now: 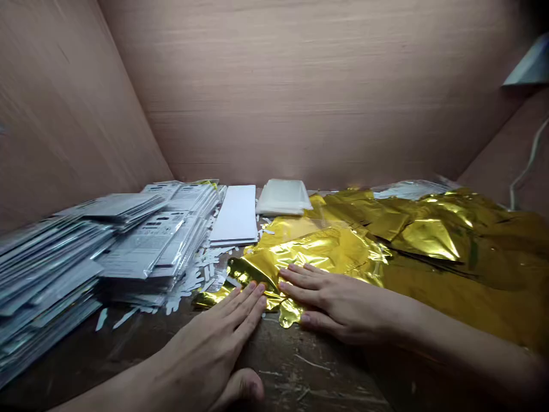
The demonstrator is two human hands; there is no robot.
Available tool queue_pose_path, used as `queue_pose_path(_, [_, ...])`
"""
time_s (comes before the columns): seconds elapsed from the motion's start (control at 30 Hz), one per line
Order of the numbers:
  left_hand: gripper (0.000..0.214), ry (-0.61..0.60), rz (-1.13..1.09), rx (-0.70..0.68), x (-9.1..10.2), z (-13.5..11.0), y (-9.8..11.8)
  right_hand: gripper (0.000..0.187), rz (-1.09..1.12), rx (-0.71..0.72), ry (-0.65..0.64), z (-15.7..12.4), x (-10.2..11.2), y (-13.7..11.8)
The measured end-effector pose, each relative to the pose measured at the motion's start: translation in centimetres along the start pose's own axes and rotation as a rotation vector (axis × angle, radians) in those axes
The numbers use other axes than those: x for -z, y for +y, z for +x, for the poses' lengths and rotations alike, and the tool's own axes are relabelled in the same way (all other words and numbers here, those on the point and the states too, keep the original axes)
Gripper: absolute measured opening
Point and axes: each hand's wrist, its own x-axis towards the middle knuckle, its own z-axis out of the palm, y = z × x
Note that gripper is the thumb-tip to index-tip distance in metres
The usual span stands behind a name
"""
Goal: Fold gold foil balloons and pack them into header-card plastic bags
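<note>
A crumpled, shiny gold foil sheet (309, 249) lies at one o'clock from the left hand (214, 337), whose straight fingers, nearly together, touch it. The right hand (338, 300), fingers slightly parted, rests flat there; neither grips.

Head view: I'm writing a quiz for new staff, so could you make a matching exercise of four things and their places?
1. Gold foil
2. White card stack
3. Clear-wrapped packets
4. Pale cable

A. Piled at the left
B. By the right-hand wall
C. Under the fingertips of the left hand and right hand
D. Just right of the packets

Pairs: 1-C, 2-D, 3-A, 4-B
</note>
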Motion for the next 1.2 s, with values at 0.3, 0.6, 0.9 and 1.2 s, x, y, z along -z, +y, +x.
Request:
queue_pose_path(0.3, [0.059, 0.250, 0.197, 0.029, -1.0, -3.8, -2.7, 0.068, 0.025, -0.014, -0.003, -0.2, 0.3, 0.1])
queue_pose_path(0.6, [0.030, 0.484, 0.396, 0.019, -0.5, -5.1, -3.6, 0.070, -0.013, -0.013, -0.014, -0.3, 0.4, -0.1])
queue_pose_path(0.9, [0.032, 0.506, 0.229, -0.036, 1.4, -0.9, -3.7, 0.070, 0.008, 0.005, 0.012, -0.5, 0.1, 0.3])
queue_pose_path(1.2, [0.024, 0.598, 0.119, -0.304, 2.9, 1.5, -4.5, 0.070, 0.057, 0.074, 0.095, -0.6, 0.0, 0.5])
